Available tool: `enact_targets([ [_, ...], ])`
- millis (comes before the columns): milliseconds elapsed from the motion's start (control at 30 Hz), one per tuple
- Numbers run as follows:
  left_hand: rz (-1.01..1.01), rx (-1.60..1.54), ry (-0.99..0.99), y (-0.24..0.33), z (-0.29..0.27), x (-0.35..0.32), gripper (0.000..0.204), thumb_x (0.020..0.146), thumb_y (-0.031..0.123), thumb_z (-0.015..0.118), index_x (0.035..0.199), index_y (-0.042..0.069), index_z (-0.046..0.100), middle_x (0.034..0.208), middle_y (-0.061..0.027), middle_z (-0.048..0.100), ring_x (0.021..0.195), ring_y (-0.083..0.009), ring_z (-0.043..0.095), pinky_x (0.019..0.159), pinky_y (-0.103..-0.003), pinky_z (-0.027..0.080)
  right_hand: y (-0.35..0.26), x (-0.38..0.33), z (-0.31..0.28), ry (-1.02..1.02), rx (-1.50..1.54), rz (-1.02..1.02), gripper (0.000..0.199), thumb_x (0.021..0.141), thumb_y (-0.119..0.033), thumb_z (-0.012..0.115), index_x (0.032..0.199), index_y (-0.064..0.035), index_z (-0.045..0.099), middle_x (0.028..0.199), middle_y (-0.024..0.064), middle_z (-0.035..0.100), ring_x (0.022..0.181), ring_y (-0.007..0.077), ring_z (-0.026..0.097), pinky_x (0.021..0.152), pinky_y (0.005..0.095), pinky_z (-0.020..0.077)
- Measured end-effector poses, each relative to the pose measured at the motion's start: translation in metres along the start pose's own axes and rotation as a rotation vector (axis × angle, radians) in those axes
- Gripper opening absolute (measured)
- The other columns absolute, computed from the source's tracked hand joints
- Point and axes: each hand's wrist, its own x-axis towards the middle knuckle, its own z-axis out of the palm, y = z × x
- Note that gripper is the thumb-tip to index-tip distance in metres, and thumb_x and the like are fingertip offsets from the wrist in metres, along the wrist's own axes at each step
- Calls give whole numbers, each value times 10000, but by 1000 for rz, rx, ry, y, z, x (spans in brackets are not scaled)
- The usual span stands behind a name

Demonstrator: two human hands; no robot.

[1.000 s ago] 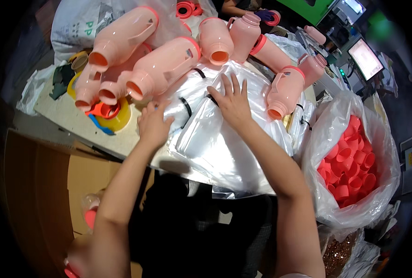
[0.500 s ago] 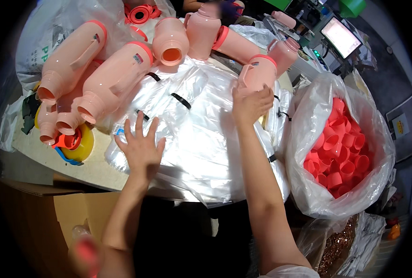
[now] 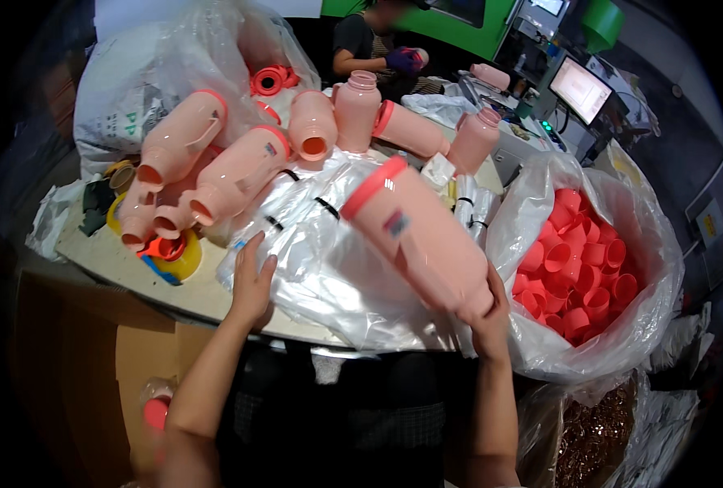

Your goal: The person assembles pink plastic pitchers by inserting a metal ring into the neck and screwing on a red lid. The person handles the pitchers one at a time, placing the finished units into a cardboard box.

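Observation:
My right hand [image 3: 489, 313] grips the base of a large pink plastic bottle [image 3: 417, 236] with an orange-red rim, held tilted over the stack of clear plastic bags [image 3: 329, 268]. My left hand [image 3: 251, 281] lies flat on the left part of those bags, fingers apart, holding nothing. Several more pink bottles [image 3: 239, 175] lie and stand on the table [image 3: 109, 256] behind the bags.
A big clear bag of red caps [image 3: 585, 268] stands at the right. A yellow tape roll [image 3: 176, 256] lies at the table's left edge. A white sack [image 3: 113, 106] is at the back left. Another person [image 3: 377, 49] works beyond, near a monitor [image 3: 581, 89]. A cardboard box [image 3: 85, 358] sits below the table.
My right hand took a pink bottle from the far right of the table and brought it toward me over the bags. My left hand stayed resting on the bags.

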Motion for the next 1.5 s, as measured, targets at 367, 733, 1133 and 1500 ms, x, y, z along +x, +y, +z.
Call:
enact_targets([
  [367,-22,-1073,-444,167,-3,-63,745,1072,550,281,1605,36,195,1678,-134,216,1553,-243,157,1259,-411,65,-102,-123,-45,-454,-113,184,1010,576,-197,978,1437,51,512,1530,225,473,1419,321,463,1178,425,338],
  [733,-113,-760,-1211,232,48,-165,962,692,196,848,1511,18,376,1459,-142,514,1409,-250,442,1193,-388,310,-135,-171,-30,-605,-85,68,544,713,-50,842,1221,-33,649,1264,141,644,1141,328,636,913,391,551],
  [1133,-471,-999,-613,178,-7,-140,755,854,554,738,1298,-36,579,1223,-145,663,1112,-226,648,1015,-398,506,-95,-266,-277,413,-1067,846,332,827,-366,809,859,-40,757,792,137,726,729,263,693,703,405,530],
  [1500,-335,-725,-761,165,19,-177,597,1002,344,563,1468,-12,450,1359,-146,593,1260,-220,564,1108,-355,416,-121,-238,-168,634,-616,3,235,968,-93,649,1175,14,672,786,63,634,660,148,617,598,265,499],
])
